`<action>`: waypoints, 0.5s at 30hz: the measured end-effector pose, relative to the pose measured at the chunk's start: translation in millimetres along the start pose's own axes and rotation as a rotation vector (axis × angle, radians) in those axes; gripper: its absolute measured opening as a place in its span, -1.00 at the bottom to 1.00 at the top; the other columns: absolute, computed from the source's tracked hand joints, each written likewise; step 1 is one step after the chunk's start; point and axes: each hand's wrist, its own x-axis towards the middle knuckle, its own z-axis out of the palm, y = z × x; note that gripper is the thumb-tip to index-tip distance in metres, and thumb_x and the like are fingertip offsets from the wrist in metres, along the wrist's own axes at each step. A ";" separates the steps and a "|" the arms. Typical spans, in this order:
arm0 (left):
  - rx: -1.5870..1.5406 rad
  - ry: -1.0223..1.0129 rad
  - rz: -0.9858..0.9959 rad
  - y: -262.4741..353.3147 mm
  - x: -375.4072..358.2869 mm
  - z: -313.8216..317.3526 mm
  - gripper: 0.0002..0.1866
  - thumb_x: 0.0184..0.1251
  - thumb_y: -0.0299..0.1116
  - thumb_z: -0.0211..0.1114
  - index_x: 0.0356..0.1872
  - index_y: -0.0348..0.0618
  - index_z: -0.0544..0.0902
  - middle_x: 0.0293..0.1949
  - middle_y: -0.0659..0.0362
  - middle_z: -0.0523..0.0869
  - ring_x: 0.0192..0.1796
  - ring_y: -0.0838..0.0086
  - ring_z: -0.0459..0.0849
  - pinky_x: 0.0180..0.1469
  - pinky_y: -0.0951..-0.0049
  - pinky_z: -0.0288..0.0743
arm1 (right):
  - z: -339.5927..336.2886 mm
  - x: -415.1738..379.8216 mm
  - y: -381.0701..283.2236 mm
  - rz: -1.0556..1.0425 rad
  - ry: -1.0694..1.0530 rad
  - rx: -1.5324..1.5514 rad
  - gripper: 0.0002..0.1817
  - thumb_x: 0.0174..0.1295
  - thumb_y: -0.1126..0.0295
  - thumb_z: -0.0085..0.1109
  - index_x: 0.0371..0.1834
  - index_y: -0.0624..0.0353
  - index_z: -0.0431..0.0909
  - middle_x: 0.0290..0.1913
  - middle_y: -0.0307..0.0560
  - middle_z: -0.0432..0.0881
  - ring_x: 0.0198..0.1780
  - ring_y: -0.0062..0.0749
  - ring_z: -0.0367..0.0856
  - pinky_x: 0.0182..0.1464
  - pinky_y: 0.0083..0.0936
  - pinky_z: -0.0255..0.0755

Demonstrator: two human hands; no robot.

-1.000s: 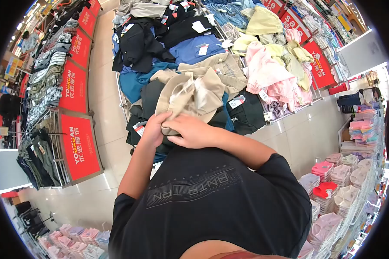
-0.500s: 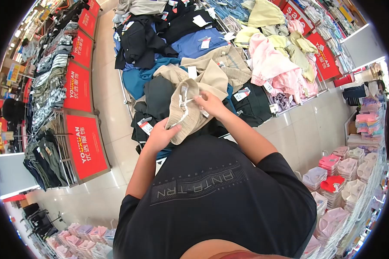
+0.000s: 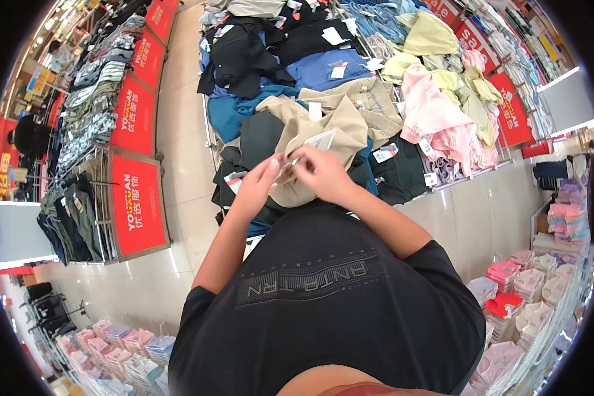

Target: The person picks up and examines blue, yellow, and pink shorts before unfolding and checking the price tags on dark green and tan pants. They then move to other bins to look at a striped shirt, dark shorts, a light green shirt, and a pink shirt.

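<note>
In the head view, my left hand (image 3: 259, 187) and my right hand (image 3: 321, 175) are close together, both closed with their fingertips almost meeting. Between them is the waist of a pair of beige drawstring trousers (image 3: 298, 195), bunched over the edge of the clothes pile. A small whitish bit at the fingertips looks like the drawstring, though the fingers partly cover it. Just beyond my right hand shows a white label (image 3: 322, 139) on the beige cloth. Dark grey folded trousers (image 3: 260, 142) lie beside my left hand.
The display table is heaped with black garments (image 3: 244, 59), blue trousers (image 3: 327, 66) and pink clothes (image 3: 429, 105). A rack with red sign boards (image 3: 135, 201) stands left across a tiled aisle (image 3: 185, 132). Stacked folded clothes (image 3: 528, 284) sit lower right. A person (image 3: 30, 142) is at far left.
My hands have come together at the waist of the trousers. The waistband, spread with its white drawstring showing before, is now bunched and mostly covered. The view has shifted slightly.
</note>
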 end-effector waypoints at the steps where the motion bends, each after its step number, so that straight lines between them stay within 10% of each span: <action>1: -0.313 -0.117 -0.177 -9.0 8.7 -2.3 -0.68 0.62 -0.26 0.16 0.14 -0.28 0.64 0.04 0.15 0.73 0.06 0.56 0.66 0.12 0.48 0.50 | 3.7 -3.3 -9.5 -0.027 -0.093 -0.013 -0.85 0.30 0.44 0.22 -0.10 0.16 0.61 -0.35 -0.05 0.64 -0.33 -0.25 0.65 -0.21 -0.36 0.52; 5: -0.377 -0.141 -0.224 -21.0 21.4 4.4 -0.67 0.63 -0.31 0.12 0.22 -0.30 0.58 0.08 0.14 0.74 0.15 0.53 0.66 0.23 0.45 0.49 | 12.7 -10.2 -6.0 -0.413 -0.199 -0.145 -0.87 0.31 0.49 0.20 -0.10 0.12 0.64 -0.18 -0.06 0.69 -0.09 -0.10 0.68 0.00 -0.25 0.52; 9: -0.327 -0.129 -0.208 -30.5 23.7 0.0 -0.65 0.60 -0.36 0.15 0.24 -0.35 0.57 0.11 0.14 0.73 0.17 0.51 0.65 0.29 0.45 0.44 | 1.9 -11.9 0.6 -0.379 -0.210 -0.149 -0.83 0.34 0.49 0.19 -0.04 0.11 0.65 -0.07 -0.06 0.68 -0.05 -0.19 0.69 0.04 -0.31 0.53; 15: -0.190 -0.038 -0.069 -11.8 19.0 1.4 -0.63 0.60 -0.39 0.13 0.28 -0.40 0.55 0.18 0.11 0.70 0.18 0.51 0.63 0.32 0.47 0.39 | -25.9 -1.0 6.0 -0.053 0.458 -0.053 -0.69 0.50 0.40 0.09 0.21 0.27 0.56 0.07 0.00 0.67 0.11 -0.35 0.63 0.21 -0.43 0.47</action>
